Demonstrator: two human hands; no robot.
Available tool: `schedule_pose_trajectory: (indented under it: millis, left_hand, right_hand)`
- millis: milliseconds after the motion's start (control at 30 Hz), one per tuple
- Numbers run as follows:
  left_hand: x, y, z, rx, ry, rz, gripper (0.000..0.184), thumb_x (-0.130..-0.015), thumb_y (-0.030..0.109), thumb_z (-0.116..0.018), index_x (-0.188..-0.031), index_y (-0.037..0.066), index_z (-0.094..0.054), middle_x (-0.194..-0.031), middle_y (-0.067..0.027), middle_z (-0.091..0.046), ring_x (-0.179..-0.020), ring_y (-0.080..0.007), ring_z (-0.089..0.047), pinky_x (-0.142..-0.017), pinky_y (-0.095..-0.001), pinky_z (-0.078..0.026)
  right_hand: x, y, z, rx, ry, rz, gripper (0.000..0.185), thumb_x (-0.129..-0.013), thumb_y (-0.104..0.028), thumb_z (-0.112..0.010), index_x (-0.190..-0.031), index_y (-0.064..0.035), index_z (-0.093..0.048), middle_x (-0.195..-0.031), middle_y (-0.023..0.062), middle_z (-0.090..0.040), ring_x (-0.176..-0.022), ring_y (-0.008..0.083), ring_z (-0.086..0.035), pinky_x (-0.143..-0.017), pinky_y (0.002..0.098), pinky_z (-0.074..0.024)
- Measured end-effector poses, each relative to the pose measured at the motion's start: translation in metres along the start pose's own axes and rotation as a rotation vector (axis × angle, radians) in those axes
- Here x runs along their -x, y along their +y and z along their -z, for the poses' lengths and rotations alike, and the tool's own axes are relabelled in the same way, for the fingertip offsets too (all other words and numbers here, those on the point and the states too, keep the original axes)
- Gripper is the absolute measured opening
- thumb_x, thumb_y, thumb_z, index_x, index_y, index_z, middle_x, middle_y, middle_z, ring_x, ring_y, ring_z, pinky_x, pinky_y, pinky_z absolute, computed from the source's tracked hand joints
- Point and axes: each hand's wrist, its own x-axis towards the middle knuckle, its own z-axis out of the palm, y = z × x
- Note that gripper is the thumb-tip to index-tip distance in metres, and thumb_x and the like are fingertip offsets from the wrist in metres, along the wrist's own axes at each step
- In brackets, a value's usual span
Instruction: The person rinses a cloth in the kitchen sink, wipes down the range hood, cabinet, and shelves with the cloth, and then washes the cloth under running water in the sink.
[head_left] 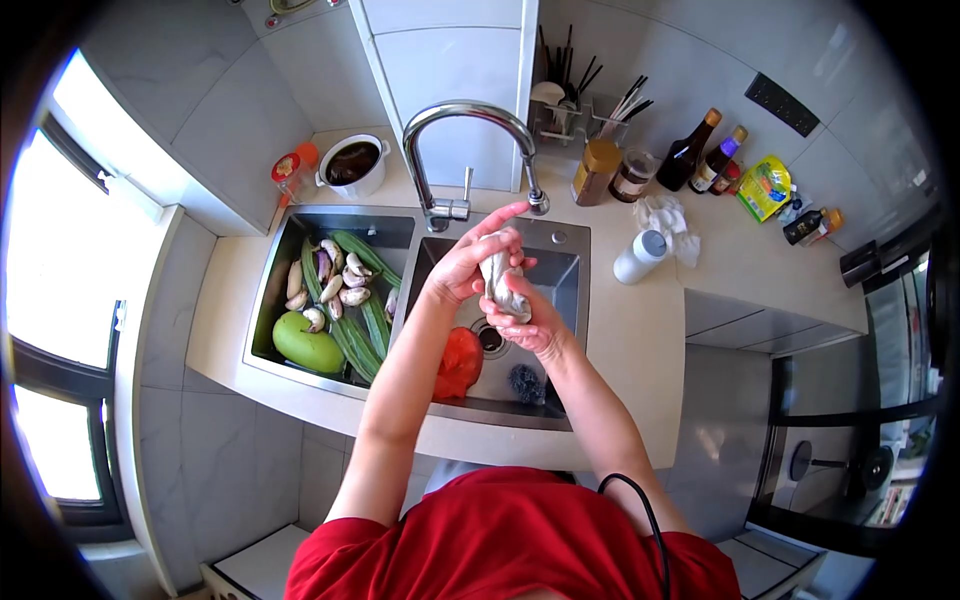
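A wet-looking whitish cloth (497, 272) is bunched up over the right sink basin (570, 285). My left hand (468, 262) wraps round its upper part, with the index finger stretched toward the faucet spout. Lower down, my right hand (540, 322) is closed round the cloth's other end. The chrome faucet (470, 108) arches just above, and no water stream shows. Beneath my hands the basin holds a red plastic bag (458, 362), a dark scouring pad (526, 383) and the drain (490, 340).
The left basin (262, 300) holds long green gourds (352, 345), several garlic bulbs (354, 280) and a large green fruit (306, 345). A white pot (355, 168) stands behind it. At right are a white bottle (640, 257), crumpled tissue (668, 225), jars (597, 170) and sauce bottles (688, 150).
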Motion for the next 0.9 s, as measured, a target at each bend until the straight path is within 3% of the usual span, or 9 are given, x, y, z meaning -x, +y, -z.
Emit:
schedule_pose_trajectory:
  millis: [33,200,433,533,567,733,800,833,900]
  left_hand:
    - [0.000,0.003,-0.007,-0.078,0.095,0.035,0.052,-0.088,0.018,-0.056,-0.135,0.004,-0.038,-0.081,-0.0003,-0.052,-0.074,-0.0106,-0.051,-0.083,-0.0307,-0.048]
    - [-0.004,-0.017,-0.002,-0.274,0.258,0.138,0.037,-0.088,0.016,-0.055,-0.123,0.002,-0.053,-0.077,-0.0001,-0.054,-0.071,-0.0086,-0.051,-0.069,-0.0233,-0.046]
    - [-0.005,-0.084,0.034,-0.812,0.465,0.079,0.027,-0.090,0.015,-0.051,-0.110,-0.001,-0.062,-0.062,0.0001,-0.053,-0.057,-0.0081,-0.049,-0.055,-0.0230,-0.043]
    - [-0.002,-0.110,0.037,-0.983,0.693,0.132,0.031,-0.090,0.026,-0.052,-0.090,-0.001,-0.068,-0.054,-0.0036,-0.055,-0.050,-0.0112,-0.052,-0.051,-0.0278,-0.044]
    - [0.002,-0.120,0.037,-1.061,0.736,0.075,0.037,-0.090,0.029,-0.050,-0.077,-0.001,-0.067,-0.052,-0.0081,-0.056,-0.050,-0.0139,-0.056,-0.052,-0.0299,-0.046]
    - [0.019,-0.168,0.056,-1.343,0.858,0.127,0.040,-0.091,0.029,-0.046,-0.074,-0.002,-0.065,-0.062,-0.0188,-0.061,-0.060,-0.0310,-0.062,-0.060,-0.0402,-0.049]
    - [0.027,-0.175,0.047,-1.443,0.866,0.162,0.042,-0.092,0.030,-0.043,-0.077,-0.003,-0.064,-0.077,-0.0264,-0.062,-0.079,-0.0444,-0.060,-0.074,-0.0493,-0.047]
    - [0.029,-0.179,0.045,-1.467,0.874,0.200,0.042,-0.092,0.030,-0.042,-0.079,-0.002,-0.064,-0.079,-0.0267,-0.062,-0.081,-0.0442,-0.060,-0.076,-0.0494,-0.047]
    - [0.034,-0.188,0.044,-1.495,0.865,0.233,0.041,-0.092,0.030,-0.041,-0.080,-0.002,-0.064,-0.082,-0.0270,-0.062,-0.083,-0.0441,-0.059,-0.077,-0.0495,-0.047]
  right_hand:
    - [0.002,-0.005,-0.001,0.009,-0.001,0.007,0.040,-0.089,-0.030,-0.057,-0.105,0.0068,-0.052,-0.070,0.0117,-0.055,-0.050,0.0128,-0.055,-0.028,0.0156,-0.0377]
    - [0.006,-0.019,0.006,0.522,0.350,-0.112,0.022,-0.085,-0.026,-0.063,-0.090,-0.0071,-0.052,-0.068,0.0014,-0.050,-0.043,0.0022,-0.038,-0.032,0.0119,-0.0213]
    - [0.007,0.001,0.027,1.106,0.713,-0.134,0.024,-0.077,-0.030,-0.066,-0.076,-0.0113,-0.051,-0.054,-0.0031,-0.045,-0.039,0.0045,-0.036,-0.033,0.0211,-0.0228]
    - [0.006,0.013,0.064,1.214,0.740,-0.051,0.025,-0.076,-0.030,-0.064,-0.068,-0.0106,-0.050,-0.048,-0.0015,-0.046,-0.036,0.0076,-0.040,-0.032,0.0242,-0.0261]
    - [0.004,0.016,0.080,1.332,0.742,-0.082,0.028,-0.076,-0.031,-0.065,-0.065,-0.0089,-0.052,-0.048,0.0008,-0.050,-0.038,0.0105,-0.046,-0.034,0.0267,-0.0315]
    - [0.018,0.040,0.121,1.673,0.800,-0.140,0.026,-0.076,-0.033,-0.060,-0.072,-0.0074,-0.062,-0.060,0.0075,-0.063,-0.057,0.0222,-0.062,-0.053,0.0339,-0.0463]
    - [0.032,0.047,0.102,1.680,0.855,-0.162,0.040,-0.077,-0.040,-0.057,-0.093,-0.0037,-0.065,-0.089,0.0211,-0.066,-0.089,0.0368,-0.063,-0.075,0.0434,-0.0494]
    - [0.039,0.048,0.090,1.651,0.840,-0.191,0.042,-0.078,-0.040,-0.056,-0.100,-0.0049,-0.064,-0.100,0.0215,-0.064,-0.099,0.0359,-0.060,-0.081,0.0441,-0.0478]
    - [0.051,0.053,0.075,1.655,0.854,-0.178,0.041,-0.079,-0.040,-0.054,-0.100,-0.0054,-0.064,-0.099,0.0208,-0.065,-0.097,0.0359,-0.061,-0.080,0.0440,-0.0479]
